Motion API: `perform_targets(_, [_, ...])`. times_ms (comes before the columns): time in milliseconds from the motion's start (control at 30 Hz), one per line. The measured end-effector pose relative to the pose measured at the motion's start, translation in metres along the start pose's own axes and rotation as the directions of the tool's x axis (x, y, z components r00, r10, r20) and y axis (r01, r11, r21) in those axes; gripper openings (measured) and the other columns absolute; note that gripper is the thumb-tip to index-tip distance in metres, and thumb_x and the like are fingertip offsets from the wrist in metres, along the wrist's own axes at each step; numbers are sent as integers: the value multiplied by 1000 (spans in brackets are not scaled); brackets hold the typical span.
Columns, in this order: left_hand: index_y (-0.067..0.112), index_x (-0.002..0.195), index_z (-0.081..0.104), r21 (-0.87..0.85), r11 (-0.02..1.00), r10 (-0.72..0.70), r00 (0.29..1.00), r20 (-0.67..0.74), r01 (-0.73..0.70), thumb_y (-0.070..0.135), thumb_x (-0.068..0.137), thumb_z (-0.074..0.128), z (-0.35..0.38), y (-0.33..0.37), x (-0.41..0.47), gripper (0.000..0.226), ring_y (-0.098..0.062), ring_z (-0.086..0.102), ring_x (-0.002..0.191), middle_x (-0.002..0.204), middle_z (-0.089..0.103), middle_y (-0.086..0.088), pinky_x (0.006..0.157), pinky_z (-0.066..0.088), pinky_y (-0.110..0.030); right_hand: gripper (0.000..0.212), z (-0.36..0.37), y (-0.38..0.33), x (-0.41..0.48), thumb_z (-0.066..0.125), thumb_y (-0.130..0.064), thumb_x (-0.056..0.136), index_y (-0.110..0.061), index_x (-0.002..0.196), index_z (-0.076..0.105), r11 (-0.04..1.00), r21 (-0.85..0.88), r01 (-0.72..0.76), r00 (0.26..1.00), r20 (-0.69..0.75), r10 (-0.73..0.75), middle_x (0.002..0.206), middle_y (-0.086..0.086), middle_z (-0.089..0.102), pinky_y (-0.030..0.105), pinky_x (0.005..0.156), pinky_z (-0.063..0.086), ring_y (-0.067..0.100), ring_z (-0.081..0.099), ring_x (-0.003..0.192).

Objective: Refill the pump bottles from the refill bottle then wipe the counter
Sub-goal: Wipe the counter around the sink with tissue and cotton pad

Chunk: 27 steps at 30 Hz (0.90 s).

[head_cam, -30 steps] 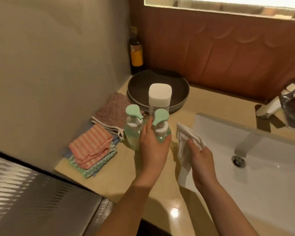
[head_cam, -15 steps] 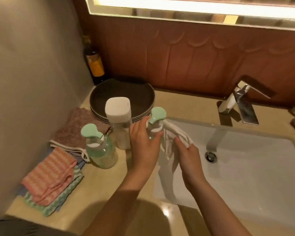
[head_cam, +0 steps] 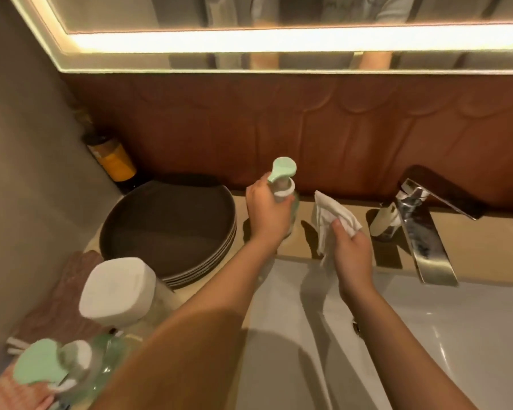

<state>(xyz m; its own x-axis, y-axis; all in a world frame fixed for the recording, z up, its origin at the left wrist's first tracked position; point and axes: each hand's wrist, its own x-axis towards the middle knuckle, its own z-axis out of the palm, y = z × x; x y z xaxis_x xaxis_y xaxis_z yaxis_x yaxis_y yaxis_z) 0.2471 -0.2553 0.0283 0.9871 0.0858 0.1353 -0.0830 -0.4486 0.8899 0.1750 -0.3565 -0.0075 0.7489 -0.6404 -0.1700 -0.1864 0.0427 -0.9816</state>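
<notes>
My left hand grips a clear pump bottle with a mint green pump head, holding it at the back of the counter between the plates and the tap. My right hand holds a white cloth just right of that bottle, apart from it. A second mint-topped pump bottle stands at the bottom left, partly behind my left forearm. The refill bottle with a white square cap stands beside it.
A stack of dark plates sits left of the held bottle. A chrome tap stands right of the cloth over the white sink. Folded cloths lie at the left wall. A dark bottle with a yellow label stands in the corner.
My left hand has carried the pump bottle away from the other bottles to the back of the counter near the tap. My right hand followed with the cloth, which now stands apart from the bottle.
</notes>
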Motion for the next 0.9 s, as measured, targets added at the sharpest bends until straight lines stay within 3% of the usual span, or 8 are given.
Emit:
perform_targets(133, [8, 128, 54, 7, 999, -44, 999, 10, 44, 14, 81, 71, 15, -8, 25, 51, -25, 51, 118, 122, 59, -8, 100, 43, -41, 29, 7, 6, 21, 47, -22, 97, -9, 121, 57, 1000, -6, -28, 999, -24, 28, 107, 6, 61, 26, 77, 43, 19, 56, 95])
perform_targets(233, [13, 135, 47, 8, 997, -80, 994, 70, 79, 18, 83, 70, 16, -12, 36, 58, -23, 46, 121, 129, 51, -7, 106, 38, -37, 29, 10, 14, 24, 44, -9, 92, -5, 116, 60, 998, -19, -54, 998, -18, 53, 108, 9, 63, 32, 85, 45, 24, 57, 99])
perform_targets(433, [19, 149, 21, 64, 997, -49, 983, 179, 39, 16, 81, 72, -13, -4, 23, 85, -24, 24, 139, 148, 35, -6, 113, 27, -40, 26, 12, 13, -4, 39, -2, 90, -6, 91, 64, 998, 37, -58, 998, 32, 57, 83, 5, 63, 26, 63, 43, 15, 55, 74])
perform_targets(500, [22, 146, 30, 39, 999, -2, 980, 197, -5, 17, 83, 69, -26, 2, -1, 74, -18, 29, 134, 145, 38, -2, 110, 29, -35, 24, 13, 12, -20, 42, -5, 91, -7, 81, 63, 999, 42, -11, 996, 94, 7, 72, -1, 61, 27, 60, 41, 13, 54, 68])
perform_targets(600, [29, 131, 49, -14, 997, 82, 968, 236, -81, 19, 87, 64, -53, 7, -59, 47, 1, 36, 117, 133, 48, 7, 94, 33, -12, 25, 21, 6, -56, 52, -13, 93, -15, 69, 58, 993, 8, 114, 962, 251, -112, 62, -7, 58, 24, 58, 41, 9, 52, 62])
perform_targets(700, [40, 121, 52, -55, 990, 140, 971, 194, -132, 20, 90, 60, -77, 5, -118, 38, 8, 41, 115, 126, 50, 16, 90, 33, -3, 15, 28, 5, -91, 57, -17, 92, -12, 79, 61, 937, -176, 302, 897, 385, -217, 69, -11, 60, 21, 59, 44, 0, 56, 65])
perform_targets(800, [43, 112, 55, -44, 981, 194, 977, 86, -191, 20, 89, 59, -105, -4, -159, 32, 6, 46, 114, 118, 52, 22, 97, 42, -17, 16, 31, 2, -134, 44, 5, 94, -3, 99, 57, 952, -50, 303, 848, 469, -245, 84, -11, 58, 12, 72, 49, -8, 58, 74])
perform_targets(900, [32, 105, 64, 57, 948, 317, 936, -153, -312, 21, 84, 58, -140, -24, -185, 24, 5, 49, 111, 112, 59, 17, 97, 38, -13, 18, 42, -3, -169, 53, 4, 89, -11, 97, 58, 947, -40, 318, 818, 517, -253, 88, -8, 61, 4, 67, 45, -1, 57, 78])
